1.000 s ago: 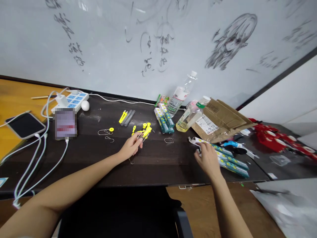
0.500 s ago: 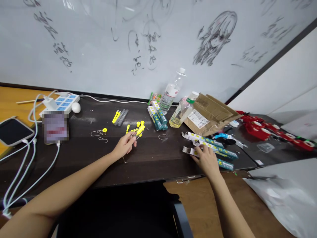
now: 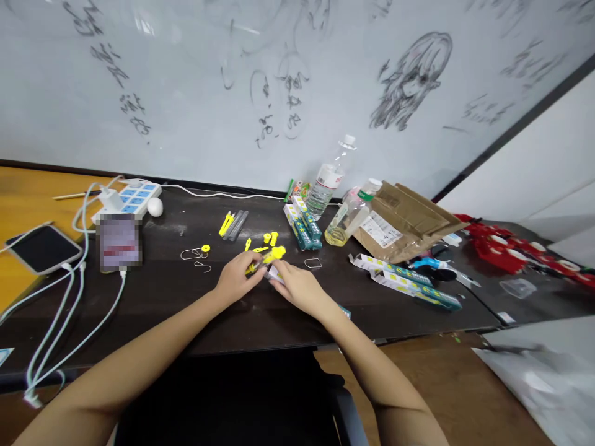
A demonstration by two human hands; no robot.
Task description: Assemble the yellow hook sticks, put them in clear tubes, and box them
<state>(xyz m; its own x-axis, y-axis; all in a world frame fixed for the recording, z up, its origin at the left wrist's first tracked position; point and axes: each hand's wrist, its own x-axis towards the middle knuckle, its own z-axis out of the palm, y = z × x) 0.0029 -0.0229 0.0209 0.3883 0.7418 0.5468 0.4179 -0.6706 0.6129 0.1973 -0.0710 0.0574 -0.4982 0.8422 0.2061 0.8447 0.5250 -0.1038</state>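
yellow piece (image 3: 279, 253) sits in the left hand (image 3: 239, 277), over the middle of the dark table (image 3: 279, 328), with its round end poking out past the fingertips. the left thumb and fingers are pinched on it. the right hand (image 3: 300, 288) is close beside the left, with its fingers bent around a long thin box (image 3: 275, 274). the white end of this box shows by the fingers, and a bit of green peeks out near the wrist. you cannot tell if the two hands touch. small yellow bits (image 3: 274, 238) lie just past the hands. bent wires (image 3: 313, 263) lie to both sides. two long boxes (image 3: 413, 288) lie off to the right, and two short boxes (image 3: 297, 227) lie side by side near a water bottle (image 3: 328, 179).
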